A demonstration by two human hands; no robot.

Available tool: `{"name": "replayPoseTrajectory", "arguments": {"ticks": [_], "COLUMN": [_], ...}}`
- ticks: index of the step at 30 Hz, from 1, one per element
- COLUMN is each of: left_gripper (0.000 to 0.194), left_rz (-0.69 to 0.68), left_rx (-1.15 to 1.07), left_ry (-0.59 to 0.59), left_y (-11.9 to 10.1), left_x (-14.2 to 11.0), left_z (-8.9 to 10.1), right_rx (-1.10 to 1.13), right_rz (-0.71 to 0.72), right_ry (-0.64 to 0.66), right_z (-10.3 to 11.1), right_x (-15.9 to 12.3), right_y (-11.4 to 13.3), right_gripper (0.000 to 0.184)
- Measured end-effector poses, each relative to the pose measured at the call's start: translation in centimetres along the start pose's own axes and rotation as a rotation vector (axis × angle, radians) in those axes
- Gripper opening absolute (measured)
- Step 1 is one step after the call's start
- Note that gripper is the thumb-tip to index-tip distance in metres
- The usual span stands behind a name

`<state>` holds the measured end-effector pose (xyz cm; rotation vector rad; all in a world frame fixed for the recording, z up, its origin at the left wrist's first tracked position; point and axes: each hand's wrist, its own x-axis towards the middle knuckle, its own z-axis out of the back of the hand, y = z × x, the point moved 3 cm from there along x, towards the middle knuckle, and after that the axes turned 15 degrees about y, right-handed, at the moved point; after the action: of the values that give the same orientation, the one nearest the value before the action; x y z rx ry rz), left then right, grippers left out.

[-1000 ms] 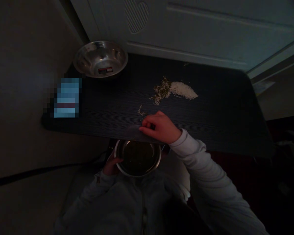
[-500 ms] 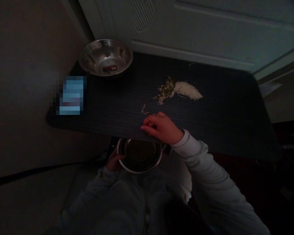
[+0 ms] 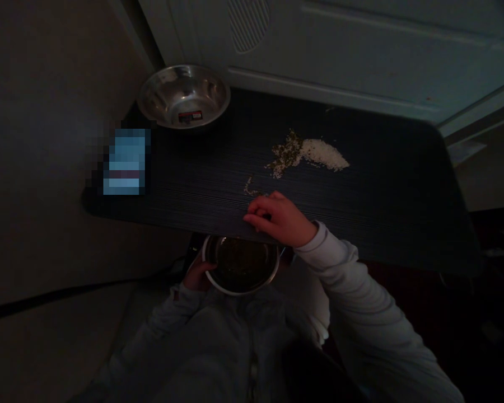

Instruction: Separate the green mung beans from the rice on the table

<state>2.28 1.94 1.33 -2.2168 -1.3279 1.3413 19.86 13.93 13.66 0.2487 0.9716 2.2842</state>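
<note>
Below the table's near edge, my left hand (image 3: 197, 275) grips the left rim of a metal bowl (image 3: 239, 292), its thumb over the rim. Dark greenish contents (image 3: 246, 263) lie in the bowl, too dim to name. My right hand (image 3: 279, 215) is closed just above the table near that edge, fingers curled and thumb drawn in; whatever is between the fingertips is hidden. Just beyond the fingers lies a thin trail of grains (image 3: 250, 187). Farther back, a pile of white rice (image 3: 325, 154) touches a mixed patch of green bits and pale grains (image 3: 285, 154).
A large steel bowl (image 3: 185, 98) with a label inside stands at the table's back left. In front of it lies a blurred, lit phone-like screen (image 3: 126, 162). The dark table (image 3: 382, 201) meets a pale panelled door (image 3: 361, 56) behind. The light is dim.
The view has shifted very slightly. My right hand keeps its curled pose by the table edge, and my left hand still holds the bowl.
</note>
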Motion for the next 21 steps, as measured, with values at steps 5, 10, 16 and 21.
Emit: {"name": "replayPoseTrajectory", "arguments": {"ticks": [5, 10, 16, 21], "left_gripper": [0.051, 0.049, 0.055, 0.059], "left_rz": [-0.011, 0.004, -0.033, -0.026], "left_rx": [0.009, 0.011, 0.014, 0.008], "left_ry": [0.001, -0.002, 0.020, 0.027], "left_y": [0.07, 0.17, 0.27, 0.28], "left_x": [0.04, 0.07, 0.31, 0.26], "left_z": [0.15, 0.22, 0.35, 0.19], "right_rx": [-0.005, 0.007, 0.018, 0.011], "right_rz": [0.002, 0.025, 0.008, -0.014], "right_ry": [-0.002, 0.011, 0.005, -0.041], "right_z": [-0.02, -0.02, -0.01, 0.03], "right_x": [-0.01, -0.02, -0.06, -0.05], "right_y": [-0.05, 0.02, 0.03, -0.10], "right_gripper": [0.013, 0.014, 0.014, 0.013]}}
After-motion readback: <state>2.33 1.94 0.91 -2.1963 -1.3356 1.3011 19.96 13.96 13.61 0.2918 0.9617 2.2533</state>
